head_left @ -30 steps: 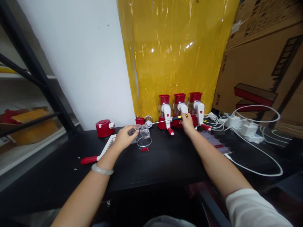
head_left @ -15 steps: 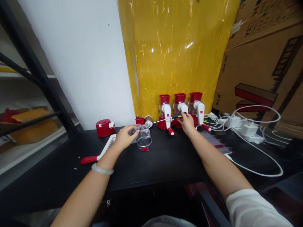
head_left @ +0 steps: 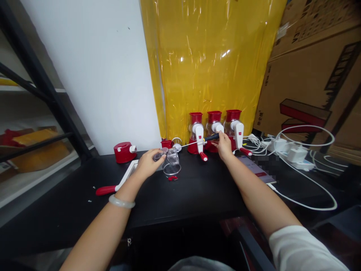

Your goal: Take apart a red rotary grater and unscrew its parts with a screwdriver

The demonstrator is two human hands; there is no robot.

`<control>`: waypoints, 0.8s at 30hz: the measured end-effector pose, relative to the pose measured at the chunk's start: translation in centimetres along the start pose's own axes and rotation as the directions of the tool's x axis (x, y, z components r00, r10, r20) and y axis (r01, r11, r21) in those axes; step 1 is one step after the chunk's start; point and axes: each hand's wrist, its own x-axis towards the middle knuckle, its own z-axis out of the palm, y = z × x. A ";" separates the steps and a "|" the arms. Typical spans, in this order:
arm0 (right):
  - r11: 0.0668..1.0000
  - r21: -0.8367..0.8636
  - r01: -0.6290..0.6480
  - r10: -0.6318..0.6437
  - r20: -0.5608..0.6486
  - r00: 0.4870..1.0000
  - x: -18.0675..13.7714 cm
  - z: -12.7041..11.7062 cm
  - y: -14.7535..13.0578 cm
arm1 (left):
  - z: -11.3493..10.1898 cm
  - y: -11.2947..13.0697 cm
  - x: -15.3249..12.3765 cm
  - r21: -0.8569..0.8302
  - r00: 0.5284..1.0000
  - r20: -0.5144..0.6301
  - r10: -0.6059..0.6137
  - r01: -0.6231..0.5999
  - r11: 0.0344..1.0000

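Note:
My left hand (head_left: 149, 162) is closed on a clear plastic grater housing (head_left: 172, 160), which lies on its side on the black table. In my right hand (head_left: 223, 146) is a screwdriver (head_left: 211, 137) with a black and yellow handle. Its long metal shaft points left, and the tip reaches the clear housing. A small red part (head_left: 173, 178) lies just in front of the housing. Behind it are a metal grater drum (head_left: 177, 143) and a red hopper piece (head_left: 166, 143). Left of my left hand lies a white crank handle with a red grip (head_left: 106, 191).
Three assembled red and white rotary graters (head_left: 196, 131) stand at the back. A red base (head_left: 123, 152) sits at the back left. To the right lie a tablet-like device (head_left: 255, 169) and tangled white cables with chargers (head_left: 297, 154). A large cardboard box (head_left: 310, 82) leans behind.
My right hand, still on the screwdriver, has shifted very slightly, and the handle sits a touch higher. My left hand and the clear housing stay in place.

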 end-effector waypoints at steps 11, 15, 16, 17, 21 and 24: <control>0.999 0.022 0.028 -0.028 -0.032 0.999 0.7 -0.1 0.7 | 0.0 -0.2 0.0 -0.001 1.000 0.005 0.014 -0.014 1.000; 0.996 0.089 0.007 -0.004 -0.039 0.999 0.6 0.0 0.6 | 0.1 -0.2 0.0 -0.003 1.000 -0.007 0.022 -0.022 1.000; 0.995 0.104 0.005 -0.002 -0.029 1.000 0.6 0.0 0.5 | 0.1 -0.2 0.0 -0.006 1.000 -0.009 0.024 -0.024 1.000; 0.993 0.118 0.001 0.001 -0.018 1.000 0.5 0.0 0.5 | 0.1 -0.2 0.0 -0.010 1.000 -0.010 0.025 -0.026 1.000; 0.986 0.168 -0.022 0.021 0.008 1.000 0.0 0.0 0.1 | 0.0 -0.1 0.0 -0.015 1.000 -0.008 0.019 -0.020 1.000; 0.978 0.207 -0.027 0.026 0.008 1.000 -0.3 0.2 -0.2 | 0.0 -0.2 0.0 -0.015 1.000 0.001 0.012 -0.012 1.000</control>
